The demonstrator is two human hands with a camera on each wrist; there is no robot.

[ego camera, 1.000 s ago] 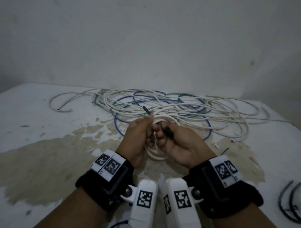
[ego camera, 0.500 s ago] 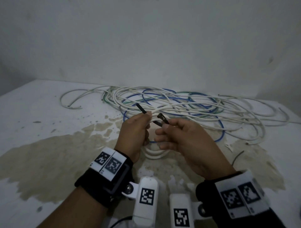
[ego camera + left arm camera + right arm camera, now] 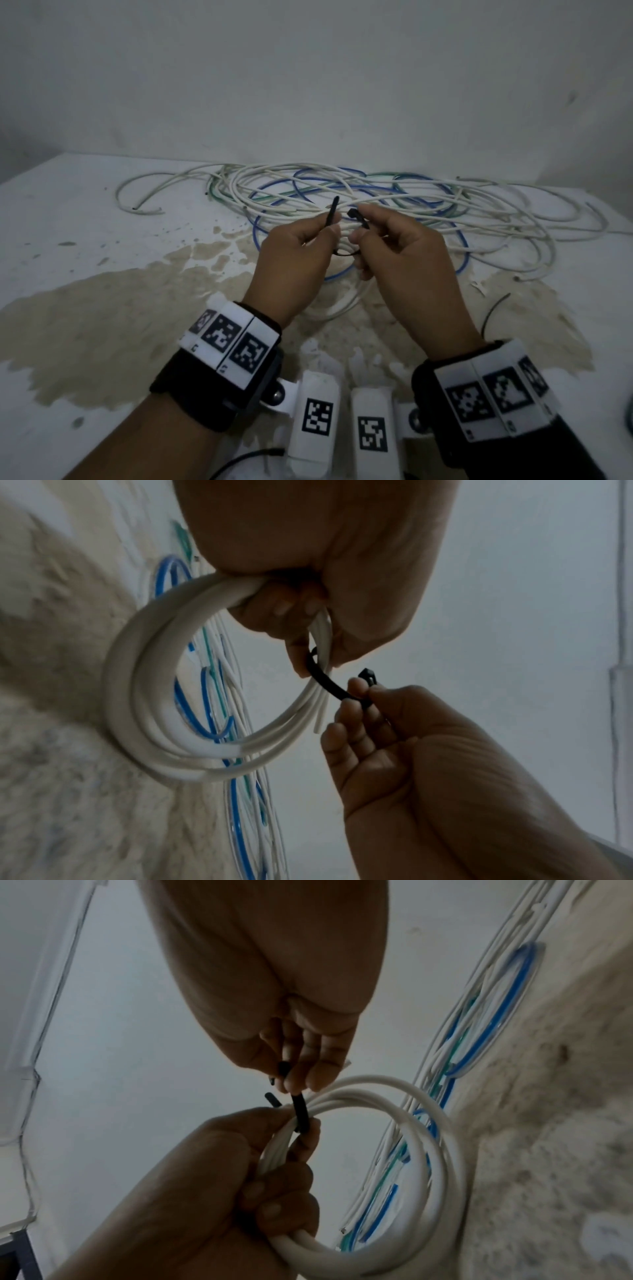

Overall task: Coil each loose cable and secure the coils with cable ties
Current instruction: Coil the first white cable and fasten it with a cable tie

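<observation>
Head view: the left hand (image 3: pixel 293 263) grips a round coil of smooth white cable (image 3: pixel 143 723) above the stained white bench (image 3: pixel 85 219), pinching the thin tail of a black plastic cable tie (image 3: pixel 331 219) that loops around the bundle. The right hand (image 3: pixel 404 260) pinches the tie's blocky head end. Loose white, blue and green cables (image 3: pixel 411 205) sprawl tangled on the far side of the bench.

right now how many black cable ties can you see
2, maybe more hidden: one cable tie looped around the white coil, pinched by both hands; a loose cable tie on the table right of the right wrist.
</observation>
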